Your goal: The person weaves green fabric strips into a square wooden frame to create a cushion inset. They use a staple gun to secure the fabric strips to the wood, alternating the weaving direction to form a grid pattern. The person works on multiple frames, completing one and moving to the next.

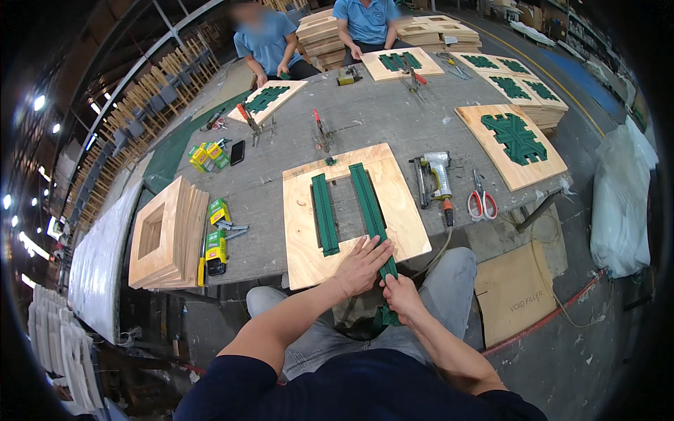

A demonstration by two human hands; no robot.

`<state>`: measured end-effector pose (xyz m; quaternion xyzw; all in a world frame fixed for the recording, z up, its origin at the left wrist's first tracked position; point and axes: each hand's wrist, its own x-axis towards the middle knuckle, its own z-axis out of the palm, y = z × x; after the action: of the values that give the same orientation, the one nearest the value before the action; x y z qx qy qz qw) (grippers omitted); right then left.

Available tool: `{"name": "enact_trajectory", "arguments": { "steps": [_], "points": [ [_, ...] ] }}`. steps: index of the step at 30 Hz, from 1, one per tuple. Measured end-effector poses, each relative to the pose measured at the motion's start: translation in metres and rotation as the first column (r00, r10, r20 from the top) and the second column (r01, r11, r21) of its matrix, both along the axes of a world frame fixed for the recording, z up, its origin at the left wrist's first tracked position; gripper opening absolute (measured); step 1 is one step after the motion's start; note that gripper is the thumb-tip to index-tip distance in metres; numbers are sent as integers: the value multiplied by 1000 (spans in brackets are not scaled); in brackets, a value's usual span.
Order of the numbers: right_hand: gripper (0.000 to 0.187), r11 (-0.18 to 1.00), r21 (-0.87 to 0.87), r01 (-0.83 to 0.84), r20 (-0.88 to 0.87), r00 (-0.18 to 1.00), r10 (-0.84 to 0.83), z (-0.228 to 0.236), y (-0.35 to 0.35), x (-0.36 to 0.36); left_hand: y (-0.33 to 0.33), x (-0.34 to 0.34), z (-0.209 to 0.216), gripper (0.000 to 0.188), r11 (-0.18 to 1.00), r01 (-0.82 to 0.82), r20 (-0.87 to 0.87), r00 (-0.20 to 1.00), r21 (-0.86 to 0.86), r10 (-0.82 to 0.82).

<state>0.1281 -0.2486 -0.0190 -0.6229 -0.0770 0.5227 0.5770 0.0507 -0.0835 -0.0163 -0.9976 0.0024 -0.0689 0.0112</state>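
Note:
A square plywood frame (298,203) with a cut-out middle lies before me at the table's near edge. Two green webbing straps run across its opening. The shorter left strap (324,214) spans it from far to near side. My left hand (364,265) lies flat, fingers stretched, over the near rim and the right-hand strap (365,196). Beyond the rim, my right hand (402,296) is closed round that strap, and its loose end hangs below between my knees.
Right of the frame lie a nail gun (440,179) with a hose and red-handled scissors (481,203). A finished woven panel (484,140) is farther right. Bare frames (158,238) are stacked left, beside staple boxes (216,245). Two people work across the table (281,133).

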Motion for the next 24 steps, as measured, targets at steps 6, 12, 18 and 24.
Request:
{"name": "enact_trajectory", "arguments": {
  "steps": [6, 12, 18, 24],
  "points": [
    [29, 999, -12, 33, 22, 999, -33, 2, -2, -4, 0, -2, -3, 74, 1000, 20, 48, 999, 4, -20],
    [29, 998, 20, 53, 33, 998, -54, -3, -6, -5, 0, -1, -7, 77, 999, 53, 109, 993, 4, -53],
    [31, 999, 1, 36, 83, 996, -36, -4, -8, -7, 1, -3, -11, 75, 999, 54, 98, 994, -8, -53],
    [32, 999, -20, 27, 138, 990, -24, -11, -8, -9, 2, -3, -13, 74, 998, 70, 99, 993, -9, -68]
  ]
}}
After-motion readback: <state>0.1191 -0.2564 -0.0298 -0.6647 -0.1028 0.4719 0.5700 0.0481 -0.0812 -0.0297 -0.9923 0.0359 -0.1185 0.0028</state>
